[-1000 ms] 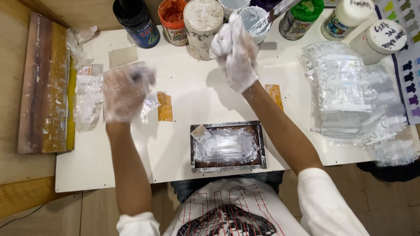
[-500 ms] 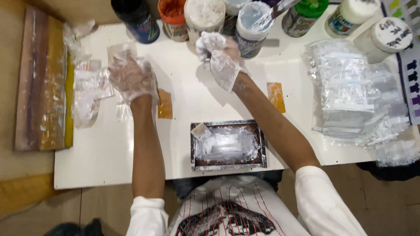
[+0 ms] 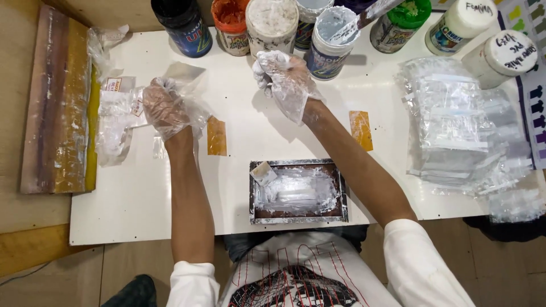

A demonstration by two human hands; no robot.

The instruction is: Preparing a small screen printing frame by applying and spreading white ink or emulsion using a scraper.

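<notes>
1. The left hand [image 3: 166, 108], in a clear plastic glove, has its grip pinching a thin clear plastic bag [image 3: 185, 77] over the white table [image 3: 136, 193].
2. The right hand [image 3: 287, 79], gloved too, hovers curled and empty beside the white-lidded paint jar [image 3: 331, 37].
3. Risk: paint-smeared gloves could soil the bag, or knock the jar.

Eight paint jars [image 3: 272, 25], two tape strips [image 3: 216, 136].

Clear plastic bag [image 3: 116, 122] crumpled (small label inside), flat on white table's left side, left hand [image 3: 165, 108] touching.
</notes>
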